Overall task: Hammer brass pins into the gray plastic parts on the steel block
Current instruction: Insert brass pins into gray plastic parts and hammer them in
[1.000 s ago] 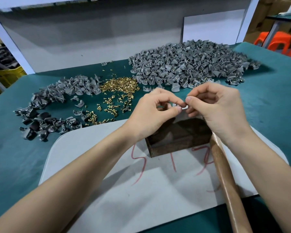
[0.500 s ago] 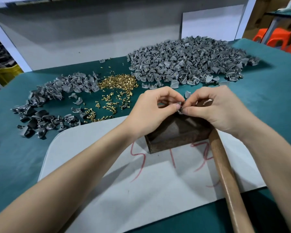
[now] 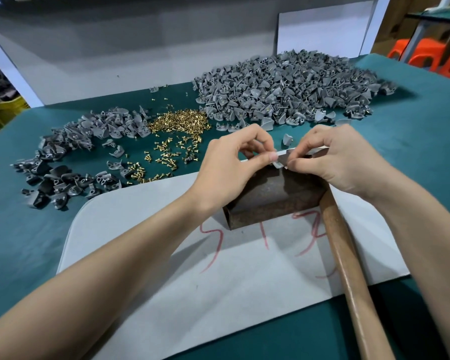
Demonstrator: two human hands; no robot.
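A rusty brown steel block stands on a pale grey board. Over its top edge my left hand pinches a small gray plastic part between thumb and forefinger. My right hand meets it from the right, fingertips pinched at the same part on something too small to make out. Loose brass pins lie heaped and scattered behind the block. A hammer's wooden handle leans beside the block under my right wrist; its head is hidden.
A big heap of gray parts with pins in them fills the back right of the green table. A smaller spread of gray parts lies at the left. A single gray part sits just behind my hands. Orange stools stand beyond the table.
Both hands have come down a little onto the block's top edge, with the fingertips closing in on the small gray part. The hammer handle has stayed put.
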